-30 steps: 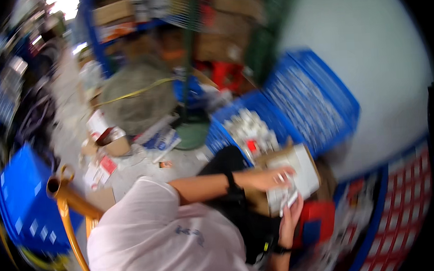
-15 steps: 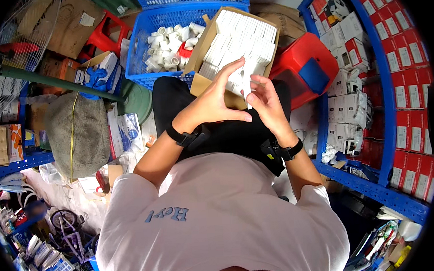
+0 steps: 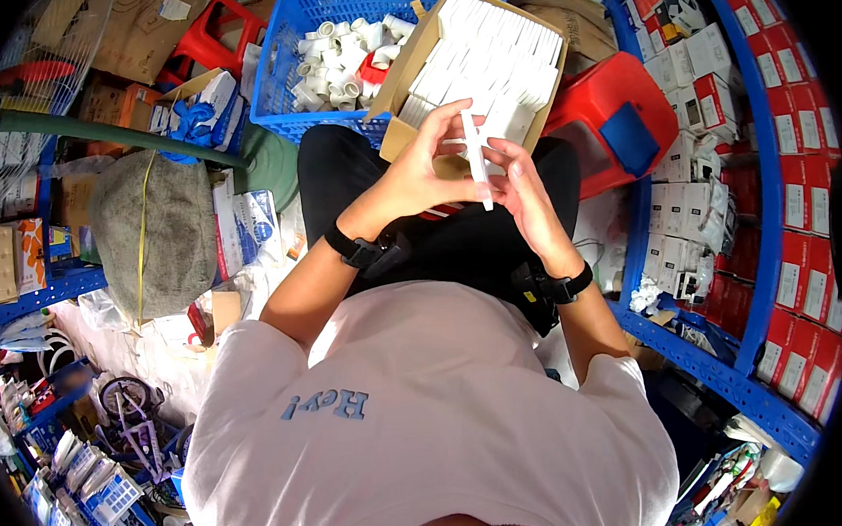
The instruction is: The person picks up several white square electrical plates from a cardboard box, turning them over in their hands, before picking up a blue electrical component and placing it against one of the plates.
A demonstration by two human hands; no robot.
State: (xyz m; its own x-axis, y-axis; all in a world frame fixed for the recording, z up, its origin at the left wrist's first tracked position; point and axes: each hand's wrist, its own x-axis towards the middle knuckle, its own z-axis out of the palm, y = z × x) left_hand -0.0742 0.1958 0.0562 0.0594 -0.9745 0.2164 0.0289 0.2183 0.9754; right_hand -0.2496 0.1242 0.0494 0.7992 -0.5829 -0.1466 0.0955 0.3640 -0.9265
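- Being held between left hand (image 3: 414, 177) and right hand (image 3: 525, 191), a slim white piece (image 3: 478, 163) is seen edge-on above the lap; it is spanned by a widely spread left grip and steadied on its other side by the right grip's fingers.
- Just beyond the hands, an open cardboard box (image 3: 407, 71) is filled with rows of flat white pieces (image 3: 499, 41).
- To its left, a blue crate (image 3: 273, 79) is heaped with white pipe fittings (image 3: 337, 66), among which a red piece (image 3: 372, 68) is lodged.
- To the right, blue shelving (image 3: 772, 193) is stacked with white cartons (image 3: 673, 214) and red-and-white boxes (image 3: 803, 211).
- At left, a pale floor (image 3: 87, 351) is partly covered by a grey-brown bundle (image 3: 150, 241).
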